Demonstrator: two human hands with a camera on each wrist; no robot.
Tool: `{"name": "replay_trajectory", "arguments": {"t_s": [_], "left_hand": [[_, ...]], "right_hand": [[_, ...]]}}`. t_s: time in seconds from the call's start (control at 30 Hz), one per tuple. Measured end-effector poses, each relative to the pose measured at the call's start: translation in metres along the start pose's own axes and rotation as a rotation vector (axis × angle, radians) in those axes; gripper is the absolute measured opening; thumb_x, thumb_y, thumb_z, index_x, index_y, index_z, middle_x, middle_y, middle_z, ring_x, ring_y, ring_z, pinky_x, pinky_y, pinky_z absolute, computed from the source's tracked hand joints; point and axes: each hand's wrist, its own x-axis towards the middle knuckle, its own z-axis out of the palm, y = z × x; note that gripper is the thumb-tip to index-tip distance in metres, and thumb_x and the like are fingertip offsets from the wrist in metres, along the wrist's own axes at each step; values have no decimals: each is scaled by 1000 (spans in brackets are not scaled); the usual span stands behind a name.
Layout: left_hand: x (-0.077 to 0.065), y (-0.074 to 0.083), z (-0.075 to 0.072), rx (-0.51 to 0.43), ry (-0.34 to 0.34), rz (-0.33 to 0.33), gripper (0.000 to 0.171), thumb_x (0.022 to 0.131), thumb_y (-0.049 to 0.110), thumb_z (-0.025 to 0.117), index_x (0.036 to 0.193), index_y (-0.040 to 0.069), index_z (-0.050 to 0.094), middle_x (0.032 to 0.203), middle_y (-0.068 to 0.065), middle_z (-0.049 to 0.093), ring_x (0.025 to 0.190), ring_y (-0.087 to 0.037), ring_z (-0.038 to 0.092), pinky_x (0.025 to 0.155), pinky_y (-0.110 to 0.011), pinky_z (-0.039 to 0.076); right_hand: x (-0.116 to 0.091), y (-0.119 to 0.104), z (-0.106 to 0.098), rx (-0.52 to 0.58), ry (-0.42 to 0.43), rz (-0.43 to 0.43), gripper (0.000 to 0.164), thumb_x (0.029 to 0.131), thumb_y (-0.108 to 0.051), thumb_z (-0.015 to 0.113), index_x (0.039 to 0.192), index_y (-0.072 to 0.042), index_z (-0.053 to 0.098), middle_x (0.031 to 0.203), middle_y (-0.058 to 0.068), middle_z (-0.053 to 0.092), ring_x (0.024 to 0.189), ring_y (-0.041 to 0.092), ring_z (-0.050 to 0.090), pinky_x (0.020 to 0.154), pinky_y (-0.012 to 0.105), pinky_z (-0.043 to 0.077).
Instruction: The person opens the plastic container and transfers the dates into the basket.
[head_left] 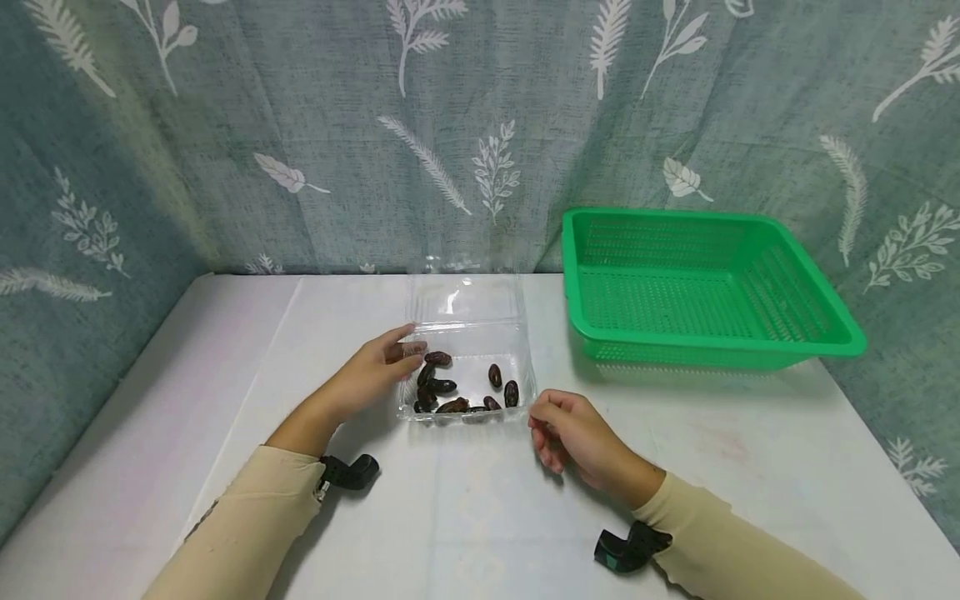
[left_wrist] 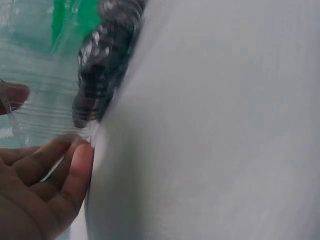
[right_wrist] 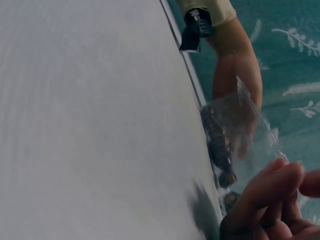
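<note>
A clear plastic clamshell box (head_left: 471,354) sits on the table with its lid (head_left: 427,304) raised at the back. Brown dates (head_left: 453,406) lie in it, most gathered along the left and front walls. A single date (head_left: 495,376) rests further right. My left hand (head_left: 367,375) holds the box's left side, its fingertips at the rim; the left wrist view shows fingers (left_wrist: 77,175) against the clear wall. At the front right corner my right hand (head_left: 573,433) pinches the rim between thumb and curled fingers, as the right wrist view shows at the box edge (right_wrist: 272,137).
A green perforated basket (head_left: 720,346) stands at the back right of the white-covered table (head_left: 495,517). Behind the table hangs a grey-green leaf-patterned curtain (head_left: 330,125). Dark wrist cameras (head_left: 352,472) are strapped over both beige sleeves (head_left: 247,525).
</note>
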Motion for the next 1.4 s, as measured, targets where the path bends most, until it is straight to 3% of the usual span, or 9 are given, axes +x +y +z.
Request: {"name": "replay_trajectory", "arguments": {"t_s": [0.07,0.2,0.37,0.53,0.7,0.83,1.0,1.2,1.4], "left_hand": [[0,-2,2,7,-6,8,64,105,16,50,158,-1,17,154,-24,41,140,-40,44,115,-50,41],[0,-6,3,-4,-10,28,55,106,19,48,154,-2,30,152,-24,44,141,-40,43,117,-51,38],[-3,-12,0,-27,-26,50,50,107,25,45,150,0,40,151,-19,48,142,-35,43,118,-49,37],[-8,-17,-5,23,-50,22,50,107,30,45,151,6,43,150,-15,51,115,-26,58,104,-35,42],[-9,-19,-5,37,-144,78,51,105,27,50,149,3,43,146,-21,53,92,-17,59,85,-28,49],[-7,-19,-5,4,-191,90,51,105,26,51,149,1,42,146,-25,51,90,-16,63,79,-26,54],[-4,-24,-6,-27,-183,81,51,105,27,52,148,2,43,147,-25,49,99,-19,67,89,-28,55],[-1,-26,-5,-63,-177,67,50,103,30,55,147,6,46,145,-21,53,114,-23,64,93,-31,55],[0,-25,-5,-109,-188,74,49,104,26,54,147,5,45,143,-24,52,113,-26,66,94,-30,56]], "right_hand": [[-1,-1,-1,-56,-6,4,23,98,-10,49,75,-2,47,60,1,51,45,10,47,40,20,39],[-3,-5,-5,-190,4,-11,39,99,-15,50,71,10,40,50,-1,42,41,11,45,40,21,38],[-2,-13,-8,-291,145,-56,46,100,-19,52,65,9,42,44,-2,40,38,12,43,39,22,35],[-2,-18,-8,-306,253,-136,41,101,-15,53,69,9,45,49,3,45,42,14,42,40,23,34],[-5,-27,-11,-322,289,-225,29,100,-11,53,77,8,55,56,3,47,47,12,46,45,24,42],[-4,-41,-11,-393,226,-350,21,101,-12,56,87,2,63,59,6,52,51,14,50,47,25,45],[13,-59,4,-463,93,-425,12,99,-15,63,101,-7,71,78,16,66,62,28,59,50,26,50],[44,-65,24,-695,24,-473,16,95,-18,67,109,-14,75,92,3,75,75,13,65,67,28,57],[58,-61,31,-856,-93,-496,22,94,-16,69,114,-9,75,95,-2,75,81,5,64,74,24,56]]}}
